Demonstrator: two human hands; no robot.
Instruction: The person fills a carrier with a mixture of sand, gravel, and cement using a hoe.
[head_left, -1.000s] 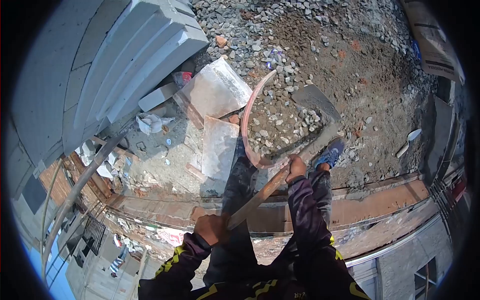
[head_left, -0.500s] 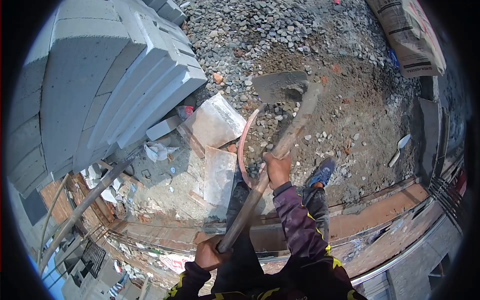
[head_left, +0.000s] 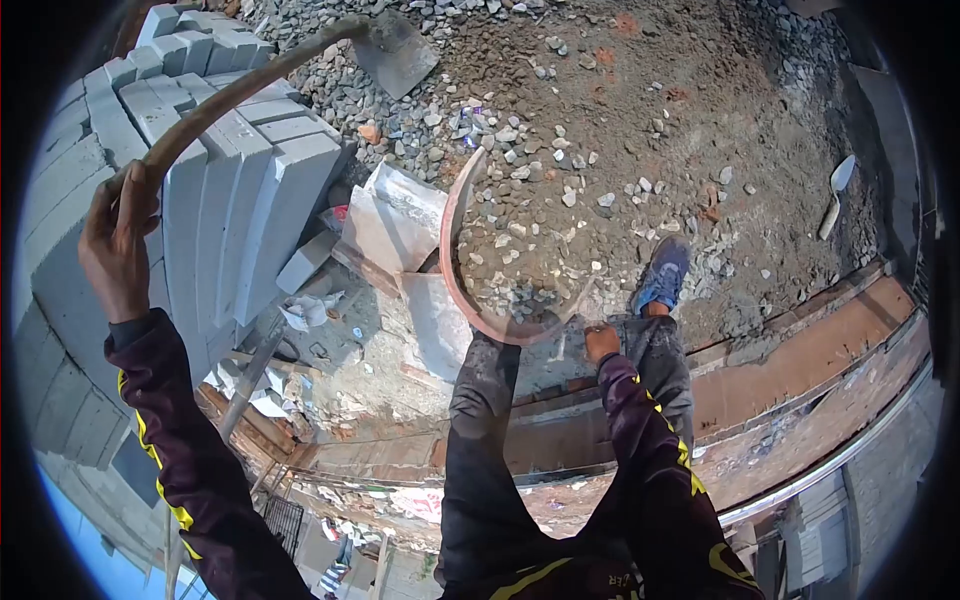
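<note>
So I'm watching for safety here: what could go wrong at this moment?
The left hand alone grips the hoe handle, so control may be weak. The right hand holds the basin rim close to a shoe, possibly within a stroke's path. Loose gravel by the ledge could cause slipping.

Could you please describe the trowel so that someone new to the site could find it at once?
Start at the brown dirt patch right of the gravel. Near its right edge lies the trowel, alone, well clear of the blue shoe. Its pale, pointed blade stands out against the soil.
</note>
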